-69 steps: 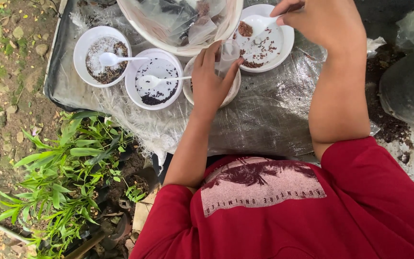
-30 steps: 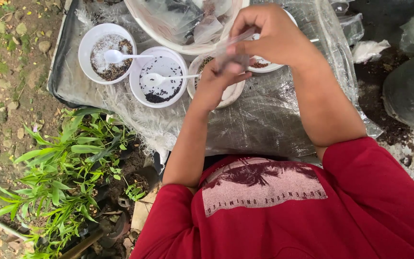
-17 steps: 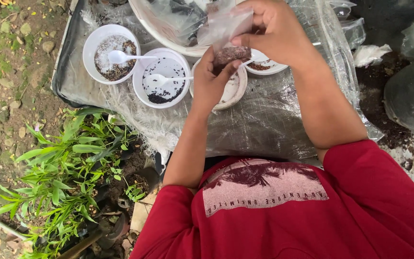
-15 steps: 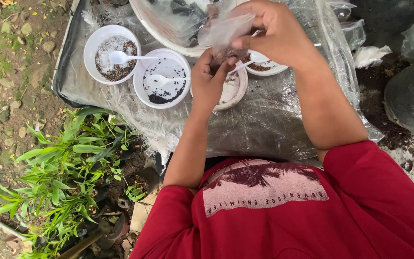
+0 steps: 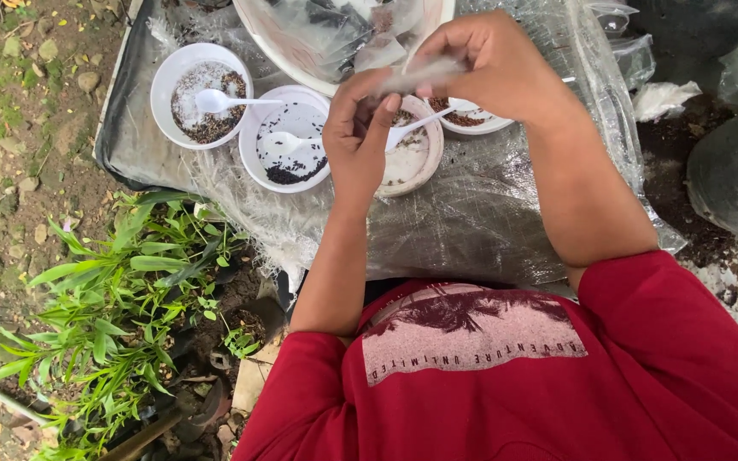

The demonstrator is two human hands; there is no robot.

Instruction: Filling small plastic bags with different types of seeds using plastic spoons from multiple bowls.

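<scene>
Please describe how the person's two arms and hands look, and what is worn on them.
Both arms are bare from the upper arm down, each ending in a short red sleeve of a red T-shirt. The left hand and right hand wear no gloves; no ring, watch or bracelet shows.

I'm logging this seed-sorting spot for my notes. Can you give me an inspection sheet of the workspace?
Surface: crinkled clear plastic sheet over a dark tray.
Job's things: small clear plastic packet, pinched by both hands; four small white bowls of dark seeds, two with white plastic spoons.
Clutter: large white basin of packets.
Grippers: left hand and right hand meet on the packet.
Cables: nothing seen.
Surroundings: green seedlings, soil, stones.
</scene>
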